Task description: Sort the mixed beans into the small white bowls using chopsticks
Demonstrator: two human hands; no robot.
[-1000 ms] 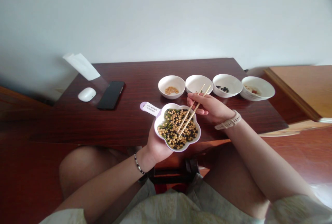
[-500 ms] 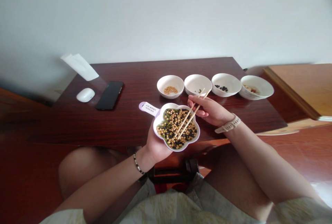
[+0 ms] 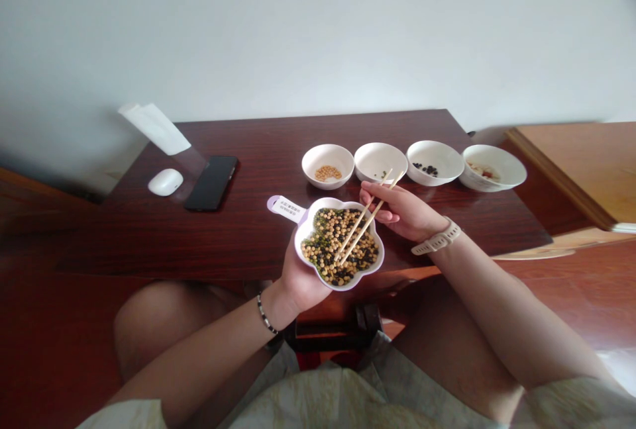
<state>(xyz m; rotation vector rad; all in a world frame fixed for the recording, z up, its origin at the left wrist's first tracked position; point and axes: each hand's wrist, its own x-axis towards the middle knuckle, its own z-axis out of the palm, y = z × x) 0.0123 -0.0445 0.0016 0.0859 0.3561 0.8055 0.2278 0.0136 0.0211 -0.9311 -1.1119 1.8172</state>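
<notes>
My left hand cups a white flower-shaped bowl from below, holding it over the table's near edge. The bowl is full of mixed yellow, black and green beans. My right hand is closed on a pair of wooden chopsticks; their tips dip into the beans near the bowl's middle. Behind stand a small white bowl with yellow beans, one with a few green bits, and one with black beans.
A fourth white bowl stands at the right end of the row on the dark wooden table. A black phone, a white mouse and a white paper packet lie at the left. A lighter wooden surface adjoins on the right.
The chopstick tips have shifted slightly within the beans; my hands and the bowl stay almost where they were.
</notes>
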